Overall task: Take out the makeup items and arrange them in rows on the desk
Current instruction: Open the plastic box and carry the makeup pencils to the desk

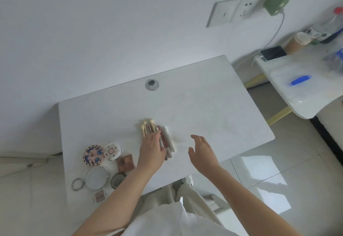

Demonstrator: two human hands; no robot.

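1. Although no bag or case shows anywhere in view, the white desk already carries the makeup, so taking things out looks finished or close to it; what remains, as I judge it, is straightening the pieces into proper rows.
2. Taking the bundle of sticks and brushes near the middle of the desk as the landmark, the biggest group is the cluster of compacts to its left and nearer the person: a round mirror, a patterned round compact, a smaller round case, a square brown palette, a dark round tin, a small pale palette and a metal ring. They lie loosely, not yet in clean lines.
3. The bundle itself lies side by side, tips pointing away from the person, fairly close to a row.
4. The left hand rests flat on the near part of the bundle, fingers straight, pressing or nudging and not gripping.
5. The right hand hovers just right of the bundle, apart from it, fingers relaxed and spread, holding nothing.
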